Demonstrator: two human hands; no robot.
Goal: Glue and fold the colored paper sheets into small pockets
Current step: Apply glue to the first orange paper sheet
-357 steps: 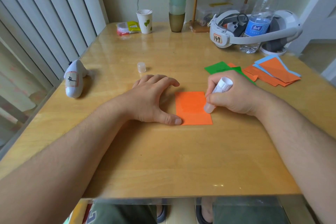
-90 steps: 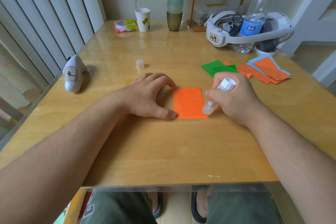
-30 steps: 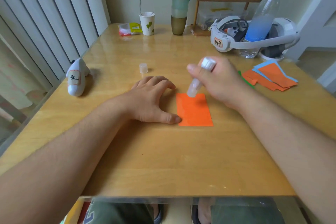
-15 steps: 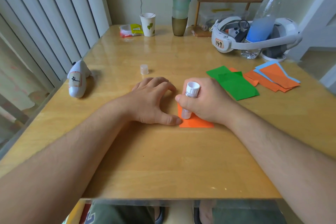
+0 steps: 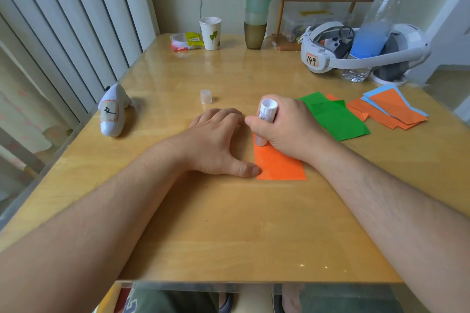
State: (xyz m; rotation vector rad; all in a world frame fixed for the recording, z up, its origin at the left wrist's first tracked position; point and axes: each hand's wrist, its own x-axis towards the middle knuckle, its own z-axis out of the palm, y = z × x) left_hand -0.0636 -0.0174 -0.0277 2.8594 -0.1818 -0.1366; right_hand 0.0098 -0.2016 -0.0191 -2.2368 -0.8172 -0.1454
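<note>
An orange paper sheet lies flat on the wooden table in front of me. My left hand rests beside its left edge, fingers spread, with the thumb tip touching the sheet's lower left corner. My right hand grips a white glue stick, nearly upright, its tip pressed on the sheet's upper left part. The hand hides the sheet's far edge. The glue stick's clear cap stands on the table behind my left hand.
Green sheets and a pile of orange and blue sheets lie to the right. A white toy lies at the left edge. Paper cup, stacked cups, headset and water bottle stand at the back.
My right hand came down from above the sheet's top edge, set the glue stick on the left side, and slid it up toward the far corner. The left hand stayed put.
</note>
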